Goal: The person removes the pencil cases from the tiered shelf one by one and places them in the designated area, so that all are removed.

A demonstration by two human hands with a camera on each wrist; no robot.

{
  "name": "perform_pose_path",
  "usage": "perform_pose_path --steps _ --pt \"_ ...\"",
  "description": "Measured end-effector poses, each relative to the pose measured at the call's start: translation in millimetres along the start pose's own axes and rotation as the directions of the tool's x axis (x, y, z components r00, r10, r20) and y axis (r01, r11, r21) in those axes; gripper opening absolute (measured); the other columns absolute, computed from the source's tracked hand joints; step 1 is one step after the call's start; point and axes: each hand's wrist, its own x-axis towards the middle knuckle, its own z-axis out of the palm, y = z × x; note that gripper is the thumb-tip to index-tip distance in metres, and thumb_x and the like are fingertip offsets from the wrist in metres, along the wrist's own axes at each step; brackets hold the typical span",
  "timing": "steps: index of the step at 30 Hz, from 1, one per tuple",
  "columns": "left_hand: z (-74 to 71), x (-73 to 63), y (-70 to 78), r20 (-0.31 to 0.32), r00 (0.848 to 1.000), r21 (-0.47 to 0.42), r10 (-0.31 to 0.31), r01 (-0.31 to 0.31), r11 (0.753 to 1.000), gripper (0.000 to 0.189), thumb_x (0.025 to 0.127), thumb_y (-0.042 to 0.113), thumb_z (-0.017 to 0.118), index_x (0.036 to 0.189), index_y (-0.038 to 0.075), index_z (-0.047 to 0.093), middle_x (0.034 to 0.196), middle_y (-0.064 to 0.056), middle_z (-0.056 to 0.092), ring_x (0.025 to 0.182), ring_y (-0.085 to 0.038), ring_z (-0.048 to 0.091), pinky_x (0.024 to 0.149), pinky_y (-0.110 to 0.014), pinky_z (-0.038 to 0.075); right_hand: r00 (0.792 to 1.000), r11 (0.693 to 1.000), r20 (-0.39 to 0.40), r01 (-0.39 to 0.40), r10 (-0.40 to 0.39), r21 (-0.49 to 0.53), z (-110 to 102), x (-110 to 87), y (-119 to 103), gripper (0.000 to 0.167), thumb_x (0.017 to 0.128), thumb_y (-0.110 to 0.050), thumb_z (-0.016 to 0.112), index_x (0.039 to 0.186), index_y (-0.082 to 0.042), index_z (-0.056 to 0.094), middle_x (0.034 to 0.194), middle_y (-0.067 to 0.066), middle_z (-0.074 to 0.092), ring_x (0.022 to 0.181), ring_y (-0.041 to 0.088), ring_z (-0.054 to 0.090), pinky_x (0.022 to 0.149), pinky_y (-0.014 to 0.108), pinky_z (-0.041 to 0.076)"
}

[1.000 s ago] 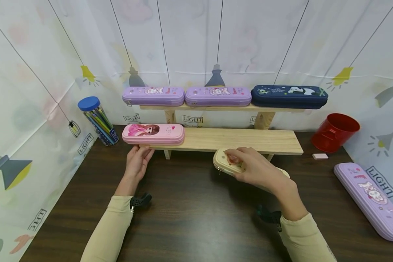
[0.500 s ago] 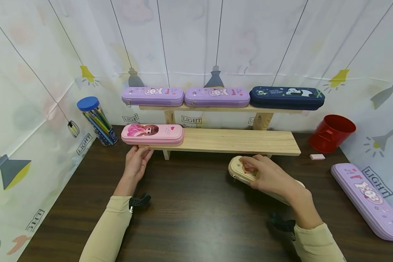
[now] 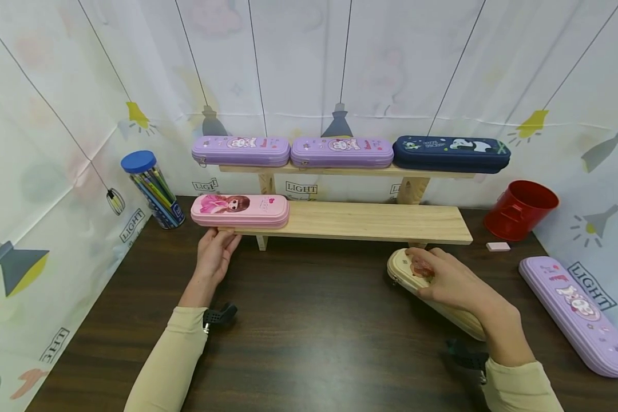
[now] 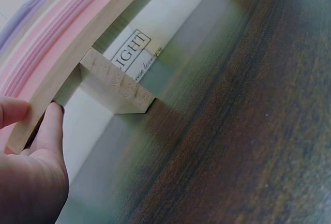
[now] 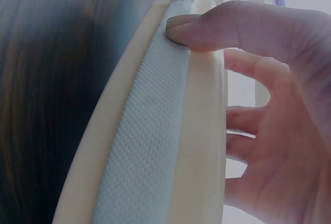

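Observation:
With its thumb on one long side and fingers over the top, my right hand [image 3: 455, 281] grips a cream zippered pencil case [image 3: 455, 317] slantwise in front of the shelf's right end. In the right wrist view the thumb presses the case's pale zipper band [image 5: 150, 100]. My left hand [image 3: 213, 257] pinches the left front edge of the lower wooden shelf [image 3: 371, 220], thumb above and fingers below, as the left wrist view shows. Just above that hand, a pink pencil case [image 3: 268, 212] with a doll picture lies on the shelf.
On the upper shelf [image 3: 309, 170] lie two purple pencil cases [image 3: 342, 151] and a navy panda case [image 3: 450, 153]. A pencil tub [image 3: 154, 191] stands left. At right are a red bucket [image 3: 517, 212], an eraser [image 3: 498, 246] and another purple case [image 3: 579, 315].
My right hand has moved right and toward me with the cream pencil case, away from the shelf's middle. The left hand keeps its place on the shelf edge.

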Motion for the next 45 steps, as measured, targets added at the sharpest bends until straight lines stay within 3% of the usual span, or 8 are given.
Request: perform_pose_path --steps 5,17,31,38,45 --pt "0.9 0.0 -0.5 -0.004 1.000 -0.005 -0.007 0.007 1.000 0.049 0.102 -0.002 0.045 0.149 0.005 0.032 0.155 -0.018 0.039 0.141 -0.025 0.046 0.105 -0.026 0.050 0.998 0.999 0.022 -0.052 0.052 0.011 -4.3 -5.1 12.5 0.081 0.071 -0.026 0.085 0.143 -0.016 0.048 0.116 0.017 0.059 0.097 0.028 0.055 0.083 0.052 0.055" --pt "1.3 -1.4 0.3 -0.002 1.000 -0.006 -0.005 0.005 1.000 0.048 0.102 -0.002 0.044 0.148 0.004 0.031 0.156 -0.017 0.038 0.141 -0.024 0.045 0.105 -0.027 0.050 0.991 0.991 0.031 -0.134 0.134 0.006 -9.7 -22.4 45.9 0.085 0.072 -0.033 0.084 0.144 -0.012 0.046 0.125 0.027 0.056 0.108 0.042 0.057 0.088 0.070 0.049" --pt "1.1 -1.3 -0.2 -0.018 1.000 0.008 -0.018 0.018 1.000 0.047 0.102 0.000 0.045 0.148 0.006 0.033 0.154 -0.015 0.040 0.139 -0.022 0.048 0.105 -0.026 0.050 0.976 0.975 -0.008 -0.219 0.219 -0.035 -22.0 -38.2 93.3 0.089 0.075 -0.042 0.081 0.144 -0.003 0.041 0.129 0.040 0.050 0.111 0.053 0.050 0.087 0.073 0.046" --pt "1.2 -2.7 0.2 -0.018 1.000 0.015 -0.014 0.014 1.000 0.045 0.103 0.001 0.046 0.146 0.007 0.034 0.154 -0.014 0.041 0.138 -0.021 0.049 0.104 -0.026 0.050 0.940 0.939 -0.020 -0.340 0.340 -0.056 -32.4 -49.9 106.8 0.091 0.081 -0.045 0.074 0.145 0.005 0.034 0.124 0.045 0.046 0.104 0.056 0.048 0.079 0.070 0.048" --pt "1.0 -2.7 0.5 -0.019 1.000 0.021 -0.017 0.018 1.000 0.044 0.103 0.001 0.045 0.146 0.008 0.035 0.151 -0.012 0.043 0.134 -0.017 0.052 0.104 -0.025 0.051 0.922 0.921 -0.019 -0.386 0.386 -0.041 -38.2 -60.6 115.8 0.093 0.083 -0.045 0.072 0.146 0.009 0.029 0.127 0.046 0.042 0.108 0.059 0.041 0.080 0.074 0.045"
